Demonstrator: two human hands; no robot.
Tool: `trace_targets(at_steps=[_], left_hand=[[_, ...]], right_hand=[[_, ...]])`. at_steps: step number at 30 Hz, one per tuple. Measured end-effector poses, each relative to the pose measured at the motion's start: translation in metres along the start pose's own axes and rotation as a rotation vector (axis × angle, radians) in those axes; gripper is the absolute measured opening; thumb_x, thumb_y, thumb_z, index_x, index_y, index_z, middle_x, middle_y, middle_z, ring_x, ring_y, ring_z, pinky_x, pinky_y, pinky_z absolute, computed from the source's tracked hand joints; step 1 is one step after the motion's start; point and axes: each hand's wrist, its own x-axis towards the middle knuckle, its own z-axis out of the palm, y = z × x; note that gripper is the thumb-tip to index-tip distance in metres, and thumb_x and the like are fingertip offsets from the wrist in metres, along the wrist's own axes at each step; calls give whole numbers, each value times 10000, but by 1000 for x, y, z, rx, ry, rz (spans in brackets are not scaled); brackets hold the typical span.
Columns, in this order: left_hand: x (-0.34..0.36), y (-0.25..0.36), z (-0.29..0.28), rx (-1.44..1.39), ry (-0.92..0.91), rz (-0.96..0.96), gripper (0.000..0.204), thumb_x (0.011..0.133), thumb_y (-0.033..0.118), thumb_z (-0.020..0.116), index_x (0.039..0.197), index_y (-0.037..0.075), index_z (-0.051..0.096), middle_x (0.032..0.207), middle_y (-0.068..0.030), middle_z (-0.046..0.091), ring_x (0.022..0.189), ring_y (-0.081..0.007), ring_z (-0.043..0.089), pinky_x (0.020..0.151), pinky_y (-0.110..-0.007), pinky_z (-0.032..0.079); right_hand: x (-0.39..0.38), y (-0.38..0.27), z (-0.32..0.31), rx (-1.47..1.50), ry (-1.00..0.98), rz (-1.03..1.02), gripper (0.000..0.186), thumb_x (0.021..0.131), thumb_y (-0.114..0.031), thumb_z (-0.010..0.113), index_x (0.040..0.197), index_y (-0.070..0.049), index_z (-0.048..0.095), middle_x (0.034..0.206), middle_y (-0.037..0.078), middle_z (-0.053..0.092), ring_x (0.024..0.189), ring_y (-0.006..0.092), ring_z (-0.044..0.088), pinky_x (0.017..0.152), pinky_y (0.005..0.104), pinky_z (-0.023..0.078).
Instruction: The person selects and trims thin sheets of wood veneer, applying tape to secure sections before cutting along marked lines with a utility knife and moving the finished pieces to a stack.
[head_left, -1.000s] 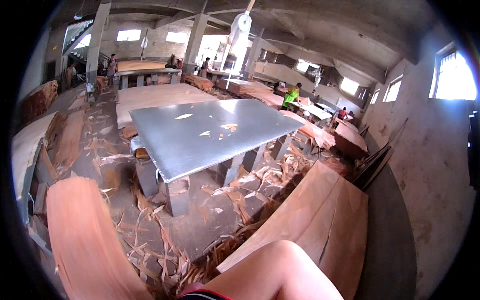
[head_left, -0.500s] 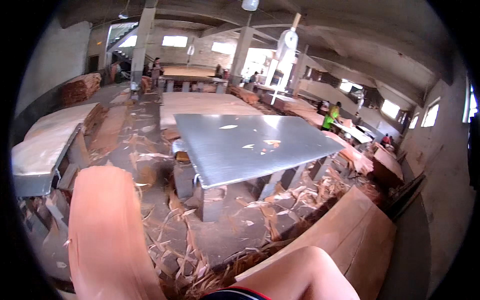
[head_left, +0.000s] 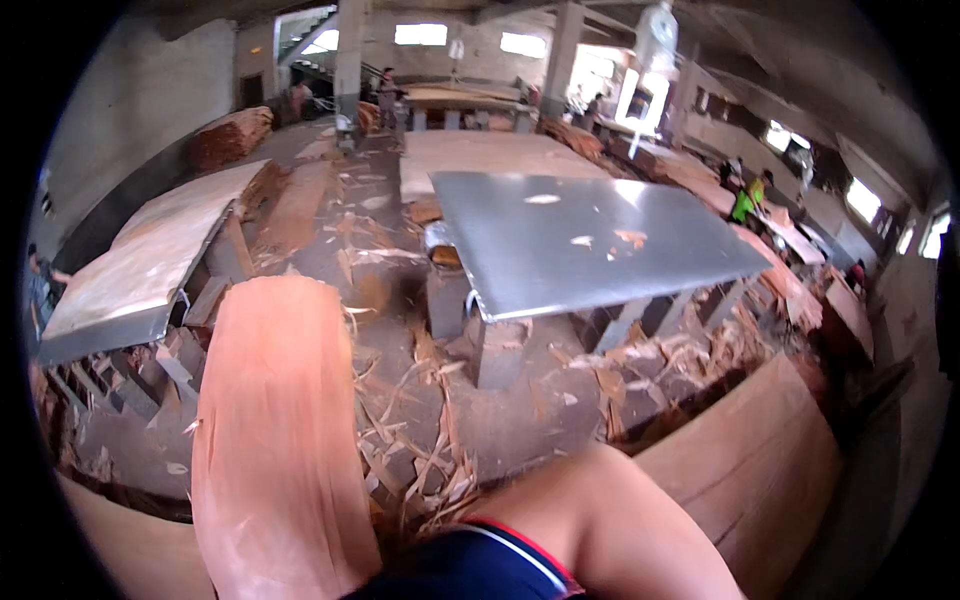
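Note:
Neither of my hands shows; both lie outside the picture. My bare bent arm comes up at the lower edge, its elbow uppermost, out of a dark sleeve with red and white trim. To its left, a long, curved sheet of pinkish wood veneer rises from the lower edge. Whether a hand holds that sheet is hidden. On the arm's right lies a broad brown wood sheet with dark cracks. Beyond stands a table with a smooth grey metal top, a few veneer scraps on it.
Torn veneer strips litter the floor around the block legs. A veneer-covered table stands left, a pale stack behind the metal table. A person in bright green works far right; another person stands at the left edge.
The view has swung left and down, so the tables and veneer sheet sit farther right and higher. More of my sleeve shows, and a person has appeared at the left edge.

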Motion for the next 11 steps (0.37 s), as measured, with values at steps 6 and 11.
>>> trace_targets(at_steps=[6,11], left_hand=[[-221,-155,29,297,193,-845,502,933,459,531,1127,1,599,992,-212,632,917,-343,628,798,-447,520],[-396,-141,79,330,-173,-1487,392,974,430,502,1046,60,610,1015,-163,658,922,-281,647,803,-471,503]], right_hand=[[-9,64,-54,36,93,185,241,882,-267,651,876,-39,575,651,60,554,416,220,495,351,403,421],[-8,78,-42,227,189,195,353,884,-399,645,1018,-75,694,835,180,709,616,357,660,543,427,509]])
